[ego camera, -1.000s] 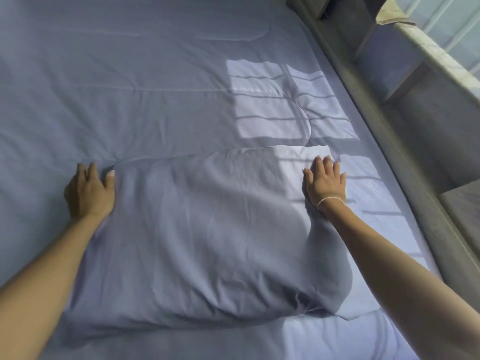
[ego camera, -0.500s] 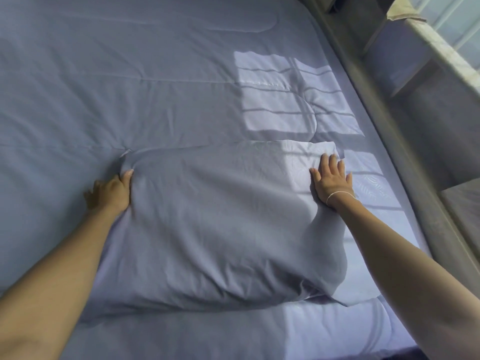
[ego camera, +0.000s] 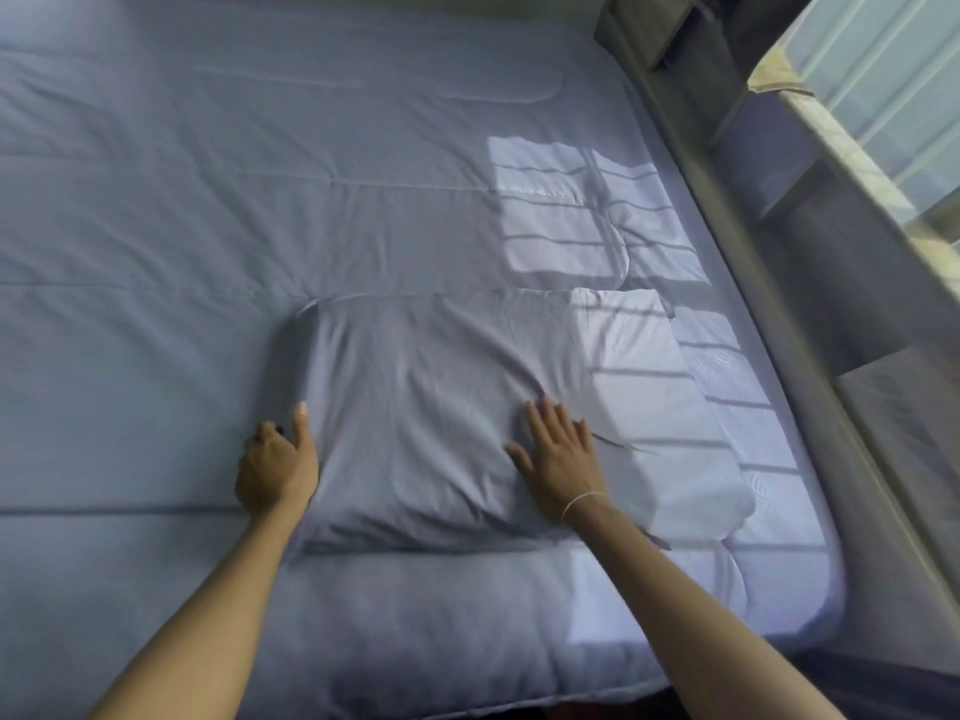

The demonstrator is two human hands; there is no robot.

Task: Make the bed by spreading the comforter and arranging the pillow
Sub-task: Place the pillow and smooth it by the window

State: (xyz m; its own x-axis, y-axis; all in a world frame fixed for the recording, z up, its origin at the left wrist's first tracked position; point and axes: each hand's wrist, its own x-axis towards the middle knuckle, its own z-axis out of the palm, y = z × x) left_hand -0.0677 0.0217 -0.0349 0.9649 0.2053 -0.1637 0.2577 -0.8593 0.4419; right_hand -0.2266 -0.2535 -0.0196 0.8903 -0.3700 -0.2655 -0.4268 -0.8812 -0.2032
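**Both hands on the pillow, comforter spread flat**

Your left hand sits at the pillow's left edge, low down on that side. The thumb lies on top of the case while the other fingers curl down beside it, so you are pinching the edge of the pillow rather than resting on it.

The pillow lies flat on the comforter near the bed's close end and toward its right side. Its case is the same grey-blue as the bedding and lightly creased around the middle. The comforter runs smooth across the bed, with only shallow folds and stitched seams showing.

Your right hand lies palm down on the pillow's top, right of its centre, fingers spread and loose, gripping nothing. A thin band circles that wrist.

A patch of barred sunlight falls across the pillow's right end and the comforter beyond it. Further right, the padded bed frame runs alongside the mattress.
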